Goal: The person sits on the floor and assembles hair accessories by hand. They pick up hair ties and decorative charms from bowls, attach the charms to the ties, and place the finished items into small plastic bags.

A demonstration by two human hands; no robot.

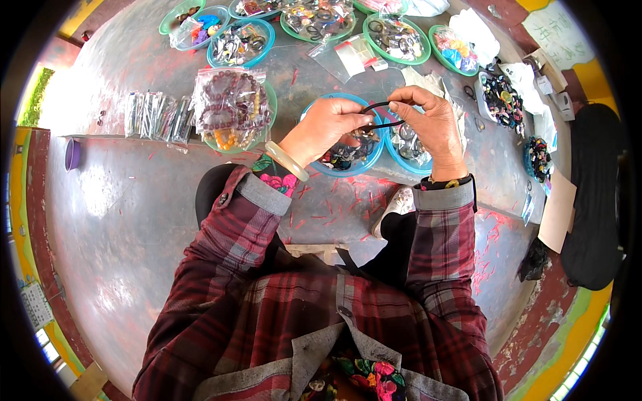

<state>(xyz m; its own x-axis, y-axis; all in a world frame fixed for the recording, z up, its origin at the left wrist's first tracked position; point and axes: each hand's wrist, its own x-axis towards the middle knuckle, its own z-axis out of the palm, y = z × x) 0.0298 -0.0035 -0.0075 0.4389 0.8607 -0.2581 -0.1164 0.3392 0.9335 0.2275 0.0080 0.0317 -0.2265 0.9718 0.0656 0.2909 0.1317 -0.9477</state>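
Note:
Between my hands is a black loop (384,125), cord-like and probably a hair tie, held a little apart at its two ends. My left hand (326,131), with a pale bangle (287,161) at the wrist, pinches one end. Thumb and fingers of my right hand (435,123) close on the other end. Below the left hand sits a blue basket (349,173) of small dark pieces. A second blue basket (406,168), holding small clear bags and dark items, stands under the right hand, partly hidden by it.
Left of my hands, bagged bead bracelets (231,100) lie over a green basket (273,107), beside a row of slim packets (157,117). More baskets of small goods, including a green one (428,57), line the far side. A white basket (483,100) stands right.

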